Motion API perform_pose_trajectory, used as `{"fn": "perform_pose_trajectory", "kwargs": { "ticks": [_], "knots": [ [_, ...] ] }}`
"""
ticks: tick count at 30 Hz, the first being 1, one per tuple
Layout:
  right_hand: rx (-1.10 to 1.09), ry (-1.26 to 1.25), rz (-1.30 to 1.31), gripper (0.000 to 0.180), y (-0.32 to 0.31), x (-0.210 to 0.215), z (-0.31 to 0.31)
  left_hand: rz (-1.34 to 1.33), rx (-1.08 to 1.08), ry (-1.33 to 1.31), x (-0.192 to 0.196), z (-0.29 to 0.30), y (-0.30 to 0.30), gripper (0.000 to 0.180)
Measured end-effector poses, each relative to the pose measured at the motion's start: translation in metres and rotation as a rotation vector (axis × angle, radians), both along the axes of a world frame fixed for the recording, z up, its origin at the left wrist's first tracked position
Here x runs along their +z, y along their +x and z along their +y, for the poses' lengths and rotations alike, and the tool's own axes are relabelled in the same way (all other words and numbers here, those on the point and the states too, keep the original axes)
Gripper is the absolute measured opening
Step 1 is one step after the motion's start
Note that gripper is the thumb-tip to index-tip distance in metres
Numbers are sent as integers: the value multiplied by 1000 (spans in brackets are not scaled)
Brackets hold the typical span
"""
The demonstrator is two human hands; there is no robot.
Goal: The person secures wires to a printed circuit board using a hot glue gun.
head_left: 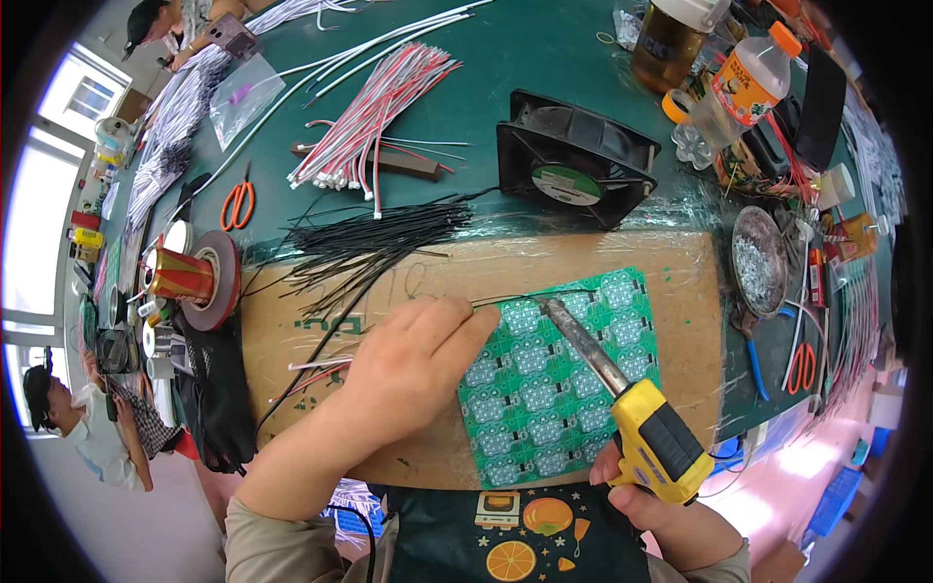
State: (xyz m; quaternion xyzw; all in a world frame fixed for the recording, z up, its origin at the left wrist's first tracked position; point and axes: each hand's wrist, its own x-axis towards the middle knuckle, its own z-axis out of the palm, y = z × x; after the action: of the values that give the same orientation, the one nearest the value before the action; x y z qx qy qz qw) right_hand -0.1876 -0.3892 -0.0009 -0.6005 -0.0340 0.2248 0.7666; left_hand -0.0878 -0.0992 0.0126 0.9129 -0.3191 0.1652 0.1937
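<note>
Green circuit panel (539, 395) lies on tan board (692, 291), near edges about flush. Left grip (413, 358) closed, pinching thin black wire (515, 297) over panel's far part; right grip (634, 491) wraps yellow soldering iron (659, 442), tip near wire. Bare strip right of panel; black fan (580, 160) just past board's far edge.

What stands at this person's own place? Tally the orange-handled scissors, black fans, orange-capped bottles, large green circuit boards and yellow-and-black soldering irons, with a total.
Orange-handled scissors: 2
Black fan: 1
Orange-capped bottle: 1
Large green circuit board: 1
Yellow-and-black soldering iron: 1
Total: 6
</note>
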Motion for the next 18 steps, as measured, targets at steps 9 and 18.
{"fn": "perform_pose_trajectory", "kwargs": {
  "ticks": [9, 18],
  "knots": [
    [15, -121, 116, 22, 2, 0, -6, 53, -68, 96, -16, -2, 3, 32],
    [94, -331, 70, 20, 4, -1, -8, 114, -21, 31, -20, -2, 4, 31]
  ]
}}
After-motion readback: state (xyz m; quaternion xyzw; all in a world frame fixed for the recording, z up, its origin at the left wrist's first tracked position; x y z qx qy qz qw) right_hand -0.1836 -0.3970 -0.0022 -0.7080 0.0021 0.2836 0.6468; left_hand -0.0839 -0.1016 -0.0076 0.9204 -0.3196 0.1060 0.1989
